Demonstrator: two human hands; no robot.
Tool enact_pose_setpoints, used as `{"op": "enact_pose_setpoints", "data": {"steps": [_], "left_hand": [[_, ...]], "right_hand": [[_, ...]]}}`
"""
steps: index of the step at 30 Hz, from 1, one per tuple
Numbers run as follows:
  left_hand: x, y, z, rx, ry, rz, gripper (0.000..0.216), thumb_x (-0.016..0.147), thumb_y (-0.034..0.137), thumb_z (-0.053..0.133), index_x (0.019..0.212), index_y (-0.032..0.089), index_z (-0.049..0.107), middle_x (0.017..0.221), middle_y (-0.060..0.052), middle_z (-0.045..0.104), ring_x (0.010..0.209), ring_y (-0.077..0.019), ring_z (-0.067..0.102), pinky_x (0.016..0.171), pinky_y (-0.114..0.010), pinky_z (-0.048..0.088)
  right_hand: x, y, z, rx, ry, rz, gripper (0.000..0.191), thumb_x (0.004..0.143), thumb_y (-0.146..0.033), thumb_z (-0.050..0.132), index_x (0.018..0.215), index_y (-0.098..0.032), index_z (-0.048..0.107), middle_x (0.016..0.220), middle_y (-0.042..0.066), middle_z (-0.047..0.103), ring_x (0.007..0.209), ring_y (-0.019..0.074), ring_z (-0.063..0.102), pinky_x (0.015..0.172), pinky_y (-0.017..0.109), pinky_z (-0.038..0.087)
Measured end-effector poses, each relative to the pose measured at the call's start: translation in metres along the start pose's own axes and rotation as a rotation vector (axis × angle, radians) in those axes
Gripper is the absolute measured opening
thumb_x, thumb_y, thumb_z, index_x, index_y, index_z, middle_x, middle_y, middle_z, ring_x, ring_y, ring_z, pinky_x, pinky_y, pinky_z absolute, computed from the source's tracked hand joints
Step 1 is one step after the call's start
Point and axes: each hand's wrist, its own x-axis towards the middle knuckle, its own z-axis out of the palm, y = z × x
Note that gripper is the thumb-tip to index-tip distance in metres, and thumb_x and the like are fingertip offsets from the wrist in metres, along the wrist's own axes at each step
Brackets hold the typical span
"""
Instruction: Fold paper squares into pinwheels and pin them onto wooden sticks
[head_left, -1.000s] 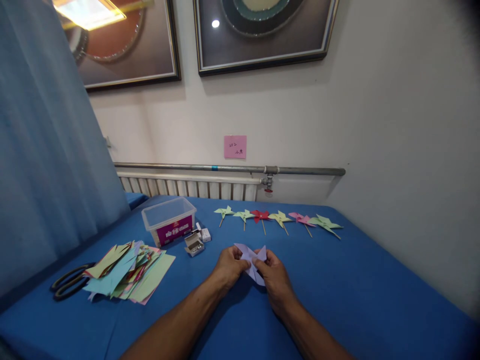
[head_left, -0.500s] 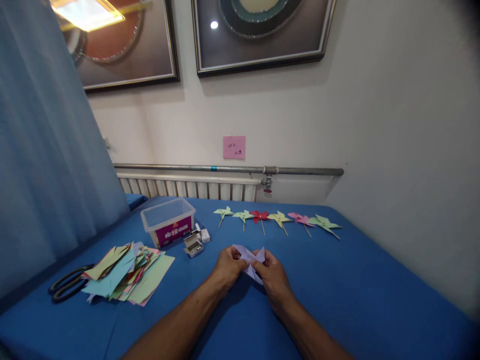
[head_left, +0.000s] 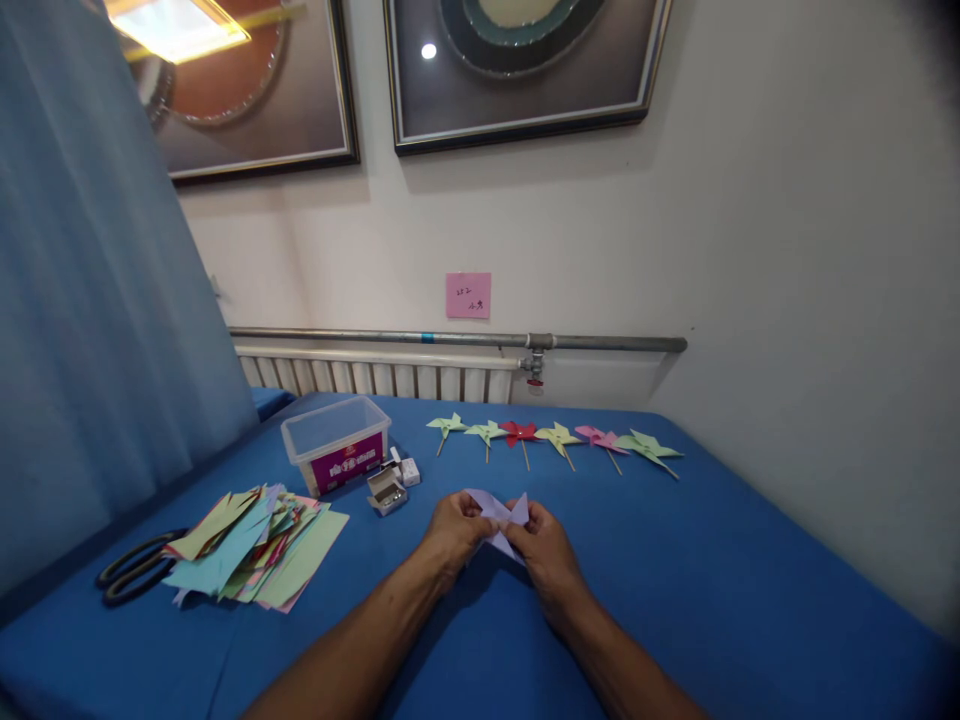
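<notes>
Both hands meet over the blue table (head_left: 712, 590) around a folded lavender paper piece (head_left: 499, 512). My left hand (head_left: 452, 532) pinches its left side and my right hand (head_left: 546, 550) pinches its right side, fingers closed on the paper. Its pointed flaps stick up between my fingers; its lower part is hidden by them. Beyond my hands lies a row of several finished paper pinwheels (head_left: 555, 437) on thin sticks, green, red, yellow and pink.
A pile of coloured paper pieces (head_left: 251, 545) lies at the left, with black scissors (head_left: 131, 575) beside it. A clear plastic tub (head_left: 336, 440) and small open boxes (head_left: 390, 488) stand behind. A radiator (head_left: 375, 375) and wall close the far side.
My hands and the lavender paper have barely shifted. The paper sits a little lower between my fingers than a second ago.
</notes>
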Motion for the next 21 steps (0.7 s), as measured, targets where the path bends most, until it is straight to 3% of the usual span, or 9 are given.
{"op": "enact_pose_setpoints", "data": {"steps": [8,16,21], "left_hand": [[0.0013,0.0008,0.0007,0.031,0.047,0.011,0.025,0.05,0.009,0.069,0.074,0.015,0.065,0.059,0.003,0.062,0.052,-0.0105,0.054,0.054,-0.022,0.041],[0.0077,-0.0071,-0.0033,-0.046,0.06,0.106,0.026,0.051,0.014,0.073,0.075,0.015,0.063,0.06,0.005,0.061,0.051,-0.009,0.053,0.053,-0.021,0.041],[0.0064,-0.0042,-0.002,-0.019,0.03,0.145,0.027,0.051,0.015,0.076,0.075,0.015,0.064,0.061,0.003,0.063,0.054,-0.0096,0.055,0.055,-0.021,0.042]], "right_hand": [[0.0017,0.0031,0.0011,0.007,0.01,0.01,0.033,0.057,-0.033,0.076,0.086,-0.021,0.066,0.066,-0.002,0.069,0.061,0.0192,0.061,0.058,0.028,0.046],[-0.0058,0.0012,0.0037,0.186,-0.088,0.035,0.039,0.062,-0.036,0.084,0.094,-0.017,0.072,0.09,0.006,0.078,0.081,0.0224,0.071,0.075,0.03,0.053],[-0.0034,0.0039,0.0024,0.174,-0.109,0.064,0.042,0.063,-0.039,0.084,0.097,-0.016,0.076,0.086,0.005,0.078,0.075,0.0209,0.068,0.07,0.03,0.051]]}}
